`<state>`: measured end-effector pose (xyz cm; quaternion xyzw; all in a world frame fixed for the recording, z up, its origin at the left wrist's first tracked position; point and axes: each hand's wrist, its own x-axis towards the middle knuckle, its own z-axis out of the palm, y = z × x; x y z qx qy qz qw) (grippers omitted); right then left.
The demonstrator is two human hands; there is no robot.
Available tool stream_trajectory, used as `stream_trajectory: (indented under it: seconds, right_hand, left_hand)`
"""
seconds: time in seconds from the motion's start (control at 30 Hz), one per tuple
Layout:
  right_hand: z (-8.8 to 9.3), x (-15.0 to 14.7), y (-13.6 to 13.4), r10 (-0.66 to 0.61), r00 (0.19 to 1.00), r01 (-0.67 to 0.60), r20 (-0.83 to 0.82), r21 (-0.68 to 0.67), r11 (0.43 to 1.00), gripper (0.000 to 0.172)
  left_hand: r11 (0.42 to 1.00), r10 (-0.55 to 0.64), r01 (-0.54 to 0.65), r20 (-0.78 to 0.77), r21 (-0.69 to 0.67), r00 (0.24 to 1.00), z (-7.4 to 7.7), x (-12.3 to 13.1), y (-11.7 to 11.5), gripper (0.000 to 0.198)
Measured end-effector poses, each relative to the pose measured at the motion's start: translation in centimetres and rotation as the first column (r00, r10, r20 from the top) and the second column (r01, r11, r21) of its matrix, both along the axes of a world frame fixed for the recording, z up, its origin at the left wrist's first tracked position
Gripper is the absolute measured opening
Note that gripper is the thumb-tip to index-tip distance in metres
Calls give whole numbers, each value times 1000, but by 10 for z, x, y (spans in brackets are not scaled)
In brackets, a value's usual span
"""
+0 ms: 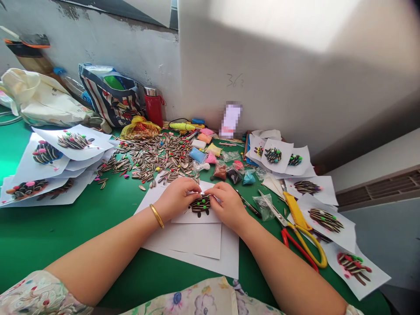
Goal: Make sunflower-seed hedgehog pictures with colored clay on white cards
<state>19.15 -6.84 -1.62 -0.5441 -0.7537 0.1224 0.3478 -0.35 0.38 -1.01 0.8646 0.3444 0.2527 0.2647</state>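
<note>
A small dark clay figure [201, 204] studded with striped sunflower seeds and coloured dots lies on a white paper sheet [197, 240] on the green table. My left hand [177, 197], with a gold bangle on the wrist, rests on the figure's left side with fingers curled and pinched at its top. On the figure's right side my right hand [226, 204] is curled too, its fingertips meeting the left hand's over the figure. What the fingertips pinch is too small to make out.
A heap of sunflower seeds [151, 159] lies behind the hands, with clay packets [210, 151] beside it. Finished figures on paper lie at left [49, 153] and right [324, 218]. Scissors [302, 245] and a yellow knife [295, 210] lie right. Bags and a red bottle [154, 107] stand by the wall.
</note>
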Motion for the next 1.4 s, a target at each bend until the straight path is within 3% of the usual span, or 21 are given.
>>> stream_trajectory:
  seconds: [0.27,0.97,1.23,1.4]
  right_hand:
    - [0,-3,1,24,1000,-24,-3,8,1000,26]
    - [0,-4,0,31,996,-29,79,-21,999,28]
    - [1,-3,0,16,997,-15,75,-9,1000,27]
    - [2,-3,-1,-5,996,6,84,-6,1000,25]
  left_hand:
    - [998,-17,17,6,54,1000,-7,3,-2,6]
    - [997,42,-37,-91,63,995,-9,2,-1,10]
    - [998,63,-61,-108,21,992,4,-1,2,21]
    - [997,76,-75,-126,11,989,7,-6,4,13]
